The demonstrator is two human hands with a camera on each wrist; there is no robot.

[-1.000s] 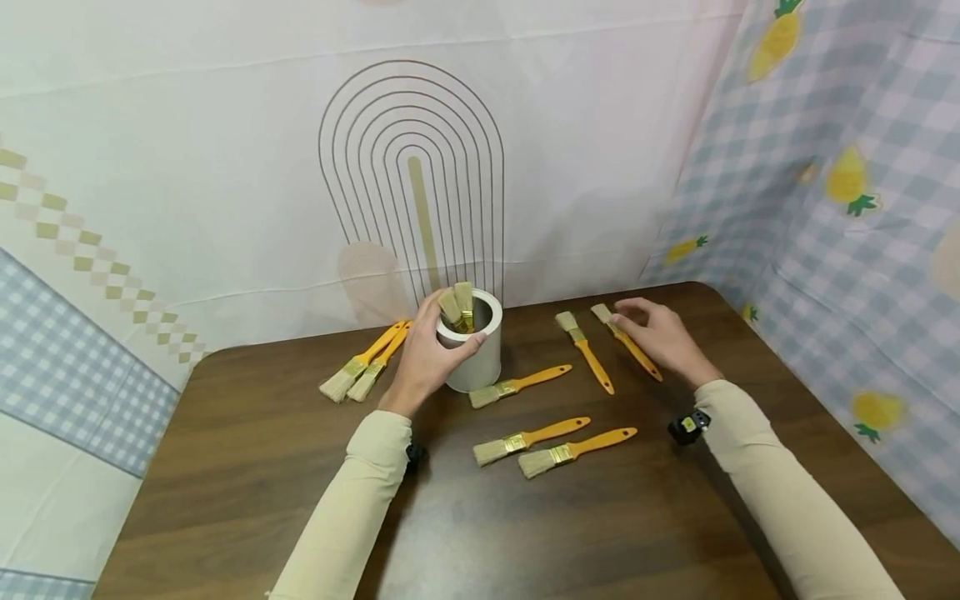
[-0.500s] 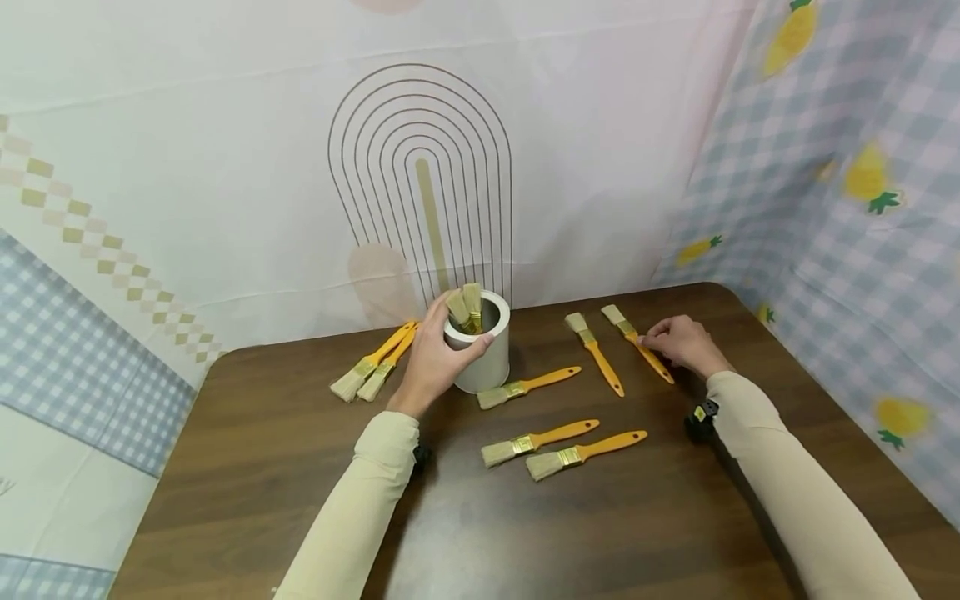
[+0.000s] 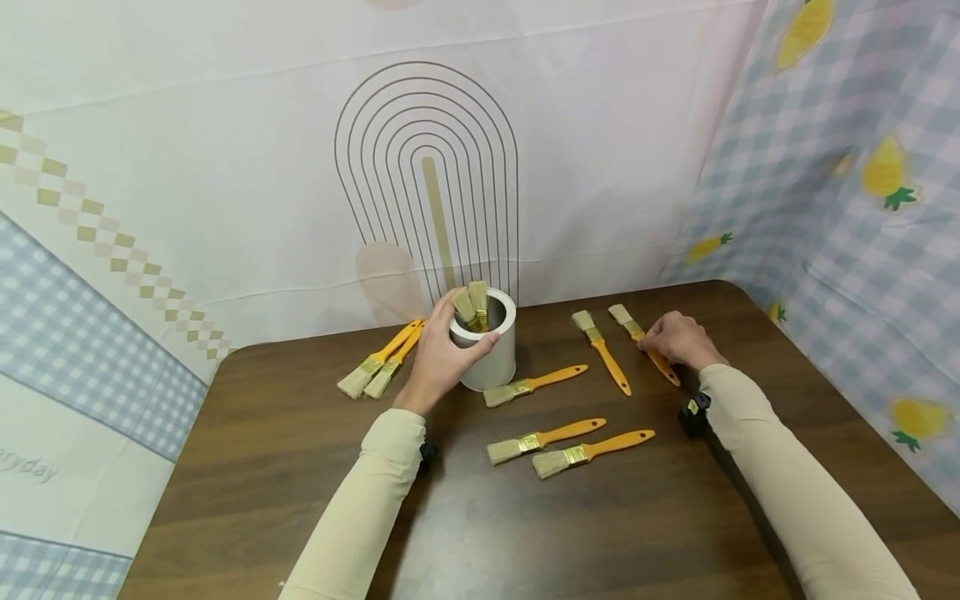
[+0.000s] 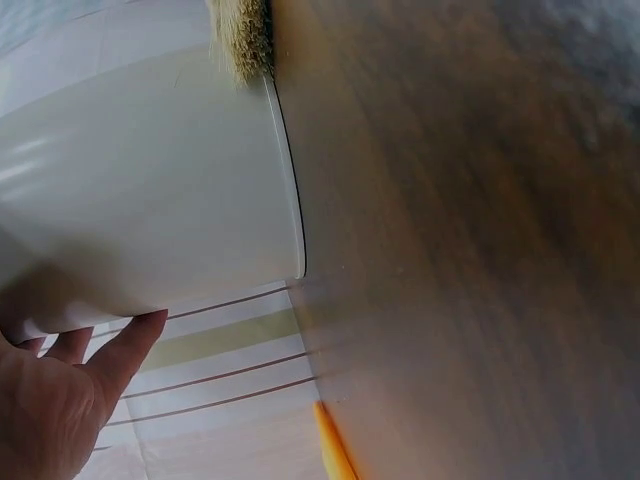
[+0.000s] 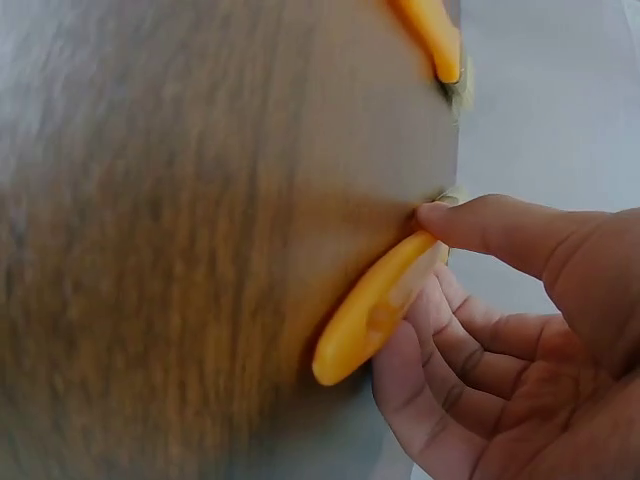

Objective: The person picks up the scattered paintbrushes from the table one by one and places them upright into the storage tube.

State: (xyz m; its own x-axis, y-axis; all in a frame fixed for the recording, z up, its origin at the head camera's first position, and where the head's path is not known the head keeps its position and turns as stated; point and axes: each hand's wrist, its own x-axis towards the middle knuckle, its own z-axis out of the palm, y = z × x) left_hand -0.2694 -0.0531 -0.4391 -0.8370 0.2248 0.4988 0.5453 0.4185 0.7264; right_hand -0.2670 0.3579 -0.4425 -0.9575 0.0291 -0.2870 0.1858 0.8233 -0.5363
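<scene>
My left hand (image 3: 438, 362) holds the rim of a white can (image 3: 493, 367) that stands upright on the table. Two paintbrushes (image 3: 478, 302) stand in the can, bristles up. In the left wrist view, fingers (image 4: 125, 350) lie along the can's side. Toward the right, my right hand (image 3: 681, 342) pinches the orange handle of a paintbrush (image 3: 663, 367) lying on the table. The right wrist view has this handle (image 5: 370, 310) between thumb and fingers. Another paintbrush (image 3: 603, 354) lies just left of it.
One paintbrush (image 3: 536, 385) lies by the can's foot. Two more, an upper paintbrush (image 3: 546, 439) and a lower paintbrush (image 3: 594, 452), lie nearer the front. A pair of paintbrushes (image 3: 381, 358) lies left of the can. Behind the wooden table (image 3: 480, 533) hangs a patterned cloth (image 3: 600, 150).
My right hand has moved from the bristle end down to the brush's handle and now pinches it. The left hand keeps its hold on the can. The head view has shifted slightly.
</scene>
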